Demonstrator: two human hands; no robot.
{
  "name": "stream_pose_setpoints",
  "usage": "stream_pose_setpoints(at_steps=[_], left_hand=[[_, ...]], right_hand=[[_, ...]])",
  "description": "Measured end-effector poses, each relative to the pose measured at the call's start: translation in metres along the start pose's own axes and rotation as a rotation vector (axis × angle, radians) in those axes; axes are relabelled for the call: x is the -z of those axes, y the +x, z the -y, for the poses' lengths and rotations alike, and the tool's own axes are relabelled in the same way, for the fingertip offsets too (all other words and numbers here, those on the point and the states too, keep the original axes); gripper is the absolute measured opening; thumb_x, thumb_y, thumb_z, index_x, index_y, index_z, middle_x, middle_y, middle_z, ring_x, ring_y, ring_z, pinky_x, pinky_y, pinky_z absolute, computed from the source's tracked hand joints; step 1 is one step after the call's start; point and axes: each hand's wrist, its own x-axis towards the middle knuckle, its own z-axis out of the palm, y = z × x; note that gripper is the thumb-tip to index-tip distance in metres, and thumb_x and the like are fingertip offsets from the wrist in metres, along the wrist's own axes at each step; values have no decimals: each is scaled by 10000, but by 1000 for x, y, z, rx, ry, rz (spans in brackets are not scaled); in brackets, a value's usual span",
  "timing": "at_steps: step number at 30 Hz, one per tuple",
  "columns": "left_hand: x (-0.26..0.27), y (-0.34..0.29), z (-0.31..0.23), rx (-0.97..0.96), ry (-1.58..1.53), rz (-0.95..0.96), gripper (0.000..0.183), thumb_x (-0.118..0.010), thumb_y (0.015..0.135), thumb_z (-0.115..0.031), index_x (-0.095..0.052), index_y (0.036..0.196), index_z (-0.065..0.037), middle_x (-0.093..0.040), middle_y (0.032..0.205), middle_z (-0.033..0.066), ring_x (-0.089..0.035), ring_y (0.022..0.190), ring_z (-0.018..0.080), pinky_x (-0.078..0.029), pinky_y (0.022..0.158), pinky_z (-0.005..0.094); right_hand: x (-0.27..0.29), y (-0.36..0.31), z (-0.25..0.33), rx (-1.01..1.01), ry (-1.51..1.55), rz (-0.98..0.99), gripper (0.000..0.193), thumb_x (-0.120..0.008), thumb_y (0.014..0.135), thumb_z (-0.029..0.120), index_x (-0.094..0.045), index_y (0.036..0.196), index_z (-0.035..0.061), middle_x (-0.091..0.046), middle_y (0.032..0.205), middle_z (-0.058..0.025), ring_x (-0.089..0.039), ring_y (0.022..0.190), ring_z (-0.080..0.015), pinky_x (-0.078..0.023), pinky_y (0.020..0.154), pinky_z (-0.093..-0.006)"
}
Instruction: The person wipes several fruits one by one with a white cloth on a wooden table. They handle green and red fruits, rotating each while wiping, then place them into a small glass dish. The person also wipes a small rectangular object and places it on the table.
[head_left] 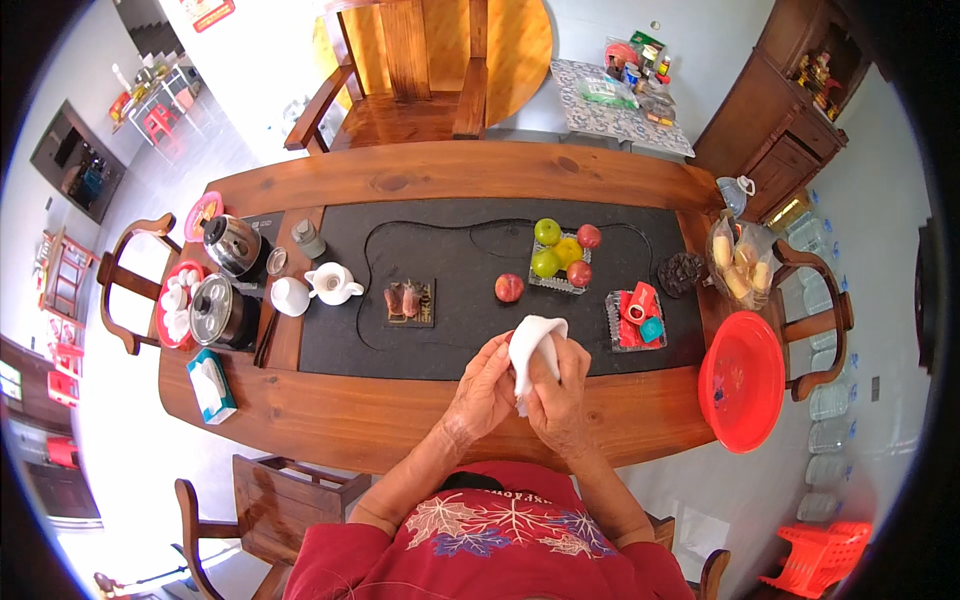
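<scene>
Over the near edge of the table, both hands grip a white cloth (530,340), curled and folded over on itself. My left hand (478,392) pinches its left side, thumb upward. Around its right side close the fingers of my right hand (560,398). A loose white end hangs between the hands; I cannot tell whether anything is wrapped inside. Just beyond lies a single red fruit (509,289). Behind it, a clear glass tray (558,287) bears green, yellow and red fruits. To the right, another clear dish (641,347) holds red packets and a teal round piece.
The wooden table (420,420) has a dark inlay. Left stand a kettle (232,247), a lidded pot (222,312), a white teapot (334,284) and a tissue box (211,386). A small dark tray (409,303) sits mid-table. At right are a red basin (742,382) and bagged bread (740,262).
</scene>
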Motion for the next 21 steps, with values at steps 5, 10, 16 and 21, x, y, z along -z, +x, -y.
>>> stream_pose_setpoints(at_steps=[5, 10, 16, 21], left_hand=[[-2, -10, -4, 12, 7, -35, 393, -464, 972, -266, -410, 1293, -44, -535, 1214, 71, -536, 1104, 166, -467, 944, 344], [0, -8, -3, 81, -116, 76, 358, -445, 980, -235, -436, 1276, -33, -574, 1139, 75, -582, 966, 149, -505, 856, 347], [-6, -8, -5, -16, -23, -30, 397, -448, 975, -251, -418, 1302, -28, -555, 1172, 82, -554, 1043, 178, -472, 904, 355], [-3, -5, -8, -111, 69, -158, 455, -506, 945, -260, -403, 1325, -33, -550, 1177, 68, -537, 1063, 171, -430, 958, 351]], right_hand=[[3, 0, -6, 121, 4, 38, 373, -640, 754, 119, -655, 1127, 123, -488, 1249, -162, -451, 1036, -340, -392, 892, -427], [1, 21, -4, -339, 418, -10, 278, -575, 841, 118, -593, 1101, 22, -538, 1098, -160, -487, 941, -312, -414, 814, -391], [-13, -5, -10, -651, 459, -34, 139, -520, 900, 111, -533, 891, -27, -549, 945, -182, -513, 843, -330, -415, 728, -391], [-15, -19, 14, -186, 104, -88, 155, -545, 836, 28, -567, 966, -53, -523, 918, -186, -508, 794, -330, -421, 718, -400]])
